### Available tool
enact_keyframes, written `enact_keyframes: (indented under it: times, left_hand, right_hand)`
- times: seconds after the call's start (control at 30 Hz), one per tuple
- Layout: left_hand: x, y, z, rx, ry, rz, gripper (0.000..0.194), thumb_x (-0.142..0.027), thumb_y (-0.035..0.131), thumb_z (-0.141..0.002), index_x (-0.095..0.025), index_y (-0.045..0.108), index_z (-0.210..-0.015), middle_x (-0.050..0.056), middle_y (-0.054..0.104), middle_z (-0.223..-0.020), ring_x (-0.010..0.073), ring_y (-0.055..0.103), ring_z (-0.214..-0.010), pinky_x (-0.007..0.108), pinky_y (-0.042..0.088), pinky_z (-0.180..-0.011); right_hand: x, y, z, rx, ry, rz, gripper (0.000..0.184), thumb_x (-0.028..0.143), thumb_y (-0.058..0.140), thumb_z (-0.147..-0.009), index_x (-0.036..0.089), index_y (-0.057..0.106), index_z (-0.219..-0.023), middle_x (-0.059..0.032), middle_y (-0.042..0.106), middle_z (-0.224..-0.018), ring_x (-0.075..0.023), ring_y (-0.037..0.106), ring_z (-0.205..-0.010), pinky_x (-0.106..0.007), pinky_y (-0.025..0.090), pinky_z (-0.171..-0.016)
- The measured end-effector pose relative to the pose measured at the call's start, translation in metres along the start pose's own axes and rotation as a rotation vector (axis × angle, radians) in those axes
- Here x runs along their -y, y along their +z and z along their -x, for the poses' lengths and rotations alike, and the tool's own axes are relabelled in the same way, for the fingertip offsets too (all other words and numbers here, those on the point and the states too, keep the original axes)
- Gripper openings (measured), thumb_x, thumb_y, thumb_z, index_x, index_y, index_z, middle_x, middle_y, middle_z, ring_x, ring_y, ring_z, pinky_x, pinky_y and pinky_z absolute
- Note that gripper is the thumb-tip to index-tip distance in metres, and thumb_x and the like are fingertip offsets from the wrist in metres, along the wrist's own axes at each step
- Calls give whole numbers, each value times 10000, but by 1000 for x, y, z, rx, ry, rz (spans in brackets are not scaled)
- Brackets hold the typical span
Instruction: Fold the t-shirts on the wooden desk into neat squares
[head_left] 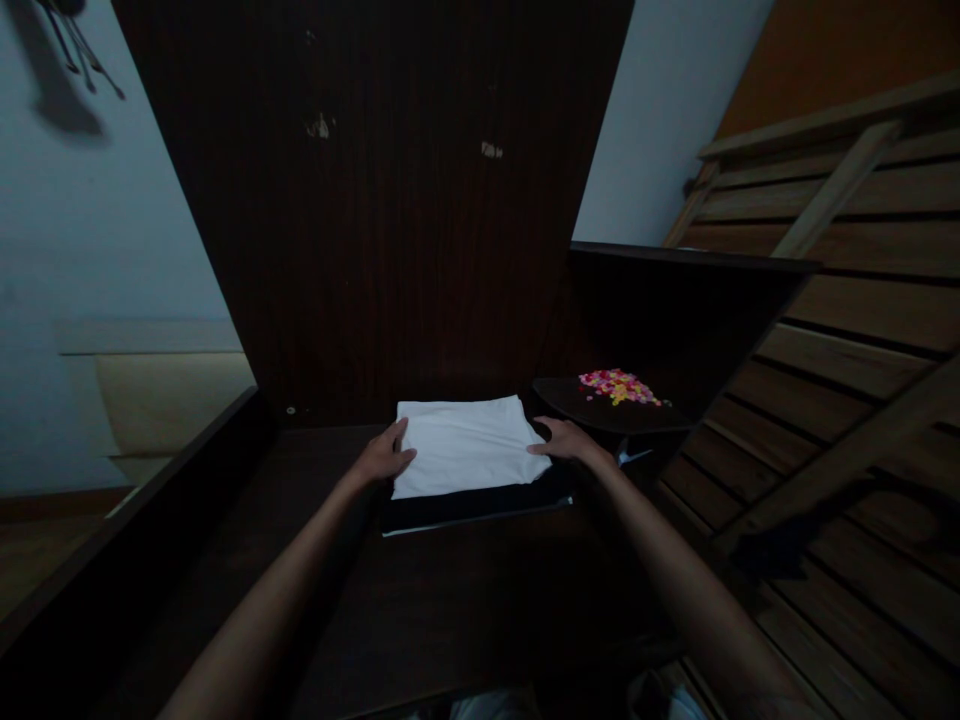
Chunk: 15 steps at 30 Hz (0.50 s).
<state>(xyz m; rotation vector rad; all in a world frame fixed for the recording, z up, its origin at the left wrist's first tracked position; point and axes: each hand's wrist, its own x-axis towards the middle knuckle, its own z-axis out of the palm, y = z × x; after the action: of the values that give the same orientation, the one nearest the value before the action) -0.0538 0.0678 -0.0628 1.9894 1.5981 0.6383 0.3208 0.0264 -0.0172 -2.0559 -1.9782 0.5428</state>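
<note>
A folded white cloth point(465, 447), perhaps a garment, lies flat on a folded black cloth point(480, 505). Beneath both, a thin pale edge point(427, 530) shows at the front. My left hand point(385, 455) grips the white cloth at its left side, thumb on top and fingers along the edge. At the opposite side my right hand point(564, 440) holds it the same way, its thumb over the right edge. The undersides of the fingers are hidden, and the room is dim.
The pile rests on a dark wooden desktop point(330, 600) against a tall dark panel point(375, 250). A raised side board point(150, 510) bounds the left. To the right, colourful small pieces point(619, 386) lie on a rounded shelf point(559, 397); wooden slats point(862, 330) stand beyond.
</note>
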Motion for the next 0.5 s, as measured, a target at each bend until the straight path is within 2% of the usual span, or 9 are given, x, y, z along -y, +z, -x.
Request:
enact_keyframes:
  times: [0.1, 0.2, 0.27, 0.33, 0.4, 0.5]
  left_hand:
    - [-16, -6, 7, -191, -4, -306, 624, -379, 647, -801, -186, 500, -1376, 179, 399, -1530, 354, 517, -1292, 460, 471, -1004]
    - [-41, -3, 10, -386, 168, -442, 408, -346, 485, -913, -161, 582, -1263, 176, 489, -1447, 323, 557, -1224, 449, 481, -990]
    - [-55, 6, 5, -383, 333, -495, 362, -315, 437, -935, -149, 623, -1198, 169, 582, -1337, 303, 542, -1222, 443, 447, -1033]
    - [-61, 20, -3, -334, 428, -531, 384, -320, 421, -943, -127, 626, -1204, 180, 604, -1309, 305, 516, -1254, 459, 402, -1078]
    - [-59, 34, -12, -298, 434, -552, 443, -340, 397, -954, -110, 585, -1283, 193, 556, -1383, 322, 458, -1327, 494, 351, -1117]
    - [-44, 52, -23, -267, 385, -551, 530, -399, 347, -975, -130, 484, -1410, 175, 438, -1507, 345, 338, -1423, 551, 298, -1141]
  right_hand:
    - [18, -9, 6, -137, 37, 338, 708, 424, 730, -759, 174, 513, -1385, -187, 586, -1323, -373, 573, -1197, -486, 475, -958]
    - [50, -5, 8, -305, -6, 380, 528, 422, 574, -887, 191, 528, -1360, -180, 572, -1339, -339, 608, -1140, -462, 485, -920]
    - [73, 7, 1, -394, -126, 337, 454, 388, 440, -959, 165, 550, -1340, -180, 562, -1360, -316, 558, -1213, -435, 454, -974]
    - [88, 26, -10, -432, -270, 289, 501, 392, 332, -995, 121, 536, -1364, -181, 508, -1433, -304, 431, -1349, -437, 363, -1087]
    - [92, 47, -23, -397, -340, 253, 588, 432, 249, -1010, 79, 480, -1419, -178, 427, -1506, -298, 291, -1444, -452, 253, -1164]
    - [75, 72, -38, -320, -306, 256, 646, 473, 195, -1011, 78, 383, -1488, -161, 314, -1572, -289, 194, -1486, -463, 175, -1196]
